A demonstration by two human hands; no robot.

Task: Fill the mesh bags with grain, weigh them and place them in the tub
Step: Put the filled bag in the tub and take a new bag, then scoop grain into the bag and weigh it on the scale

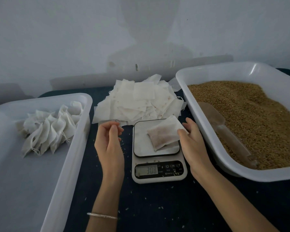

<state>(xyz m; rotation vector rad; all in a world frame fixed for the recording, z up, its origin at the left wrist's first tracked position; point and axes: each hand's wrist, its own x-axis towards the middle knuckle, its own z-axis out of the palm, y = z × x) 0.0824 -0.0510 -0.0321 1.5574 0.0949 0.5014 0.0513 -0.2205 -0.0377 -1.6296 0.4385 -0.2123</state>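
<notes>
So there's a filled mesh bag (164, 135) lying on the platform of a little digital scale (157, 151) in the middle of the dark bench (157, 206). You can see the brownish grain through the fabric in its lower part, and the empty top of the bag sticks out over the right edge of the platform. The display reads something like 308, though it's a bit soft.

The right hand (193, 141) is at the scale's right side, thumb and fingers pinching that loose top edge of the bag. The left hand (110, 139) hangs just left of the scale, palm toward the camera, fingers loosely curled with the tips close together. It may be pinching a few grains but I honestly can't tell. There's a thin bracelet (102, 216) on that forearm.

Behind the scale sits a messy heap of empty flat bags (137, 101). On the left is a white tub (70, 164) with a cluster of filled, cinched bags (49, 129) in its far end. On the right is a second white tub (199, 118) full of golden-brown grain (251, 118), with a clear scoop (224, 131) lying in it along the near-left wall. Stray grains are scattered over the bench around the scale.
</notes>
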